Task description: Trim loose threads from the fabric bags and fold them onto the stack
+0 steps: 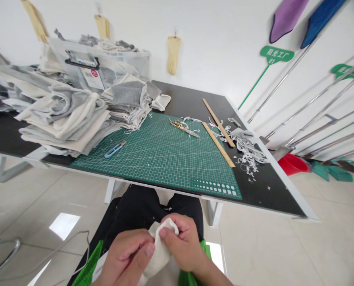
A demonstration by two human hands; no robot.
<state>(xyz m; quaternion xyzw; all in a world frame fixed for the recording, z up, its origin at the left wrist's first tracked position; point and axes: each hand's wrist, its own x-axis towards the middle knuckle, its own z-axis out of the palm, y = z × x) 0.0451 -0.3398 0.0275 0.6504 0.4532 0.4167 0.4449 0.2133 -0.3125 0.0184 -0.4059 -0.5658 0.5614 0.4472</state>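
Note:
A piece of off-white cloth (157,260) is bunched between my two hands, low over my lap. My left hand (129,254) pinches its left edge with thumb and fingers. On the other side my right hand (183,238) grips the folded top edge, thumb pressed on the fabric. The cloth's lower part drops out of the frame. In front of me on the table lies a green cutting mat (165,159). Blue thread snips (115,149) rest on its left side, and gold-handled scissors (184,128) lie near its back edge.
Grey and off-white cloth stacks (66,123) stand at the left, beside a clear plastic bin (126,63) full of fabric. Two wooden rulers (218,145) and fabric scraps (248,147) lie at the right. Mops and a red bucket (293,163) stand by the wall.

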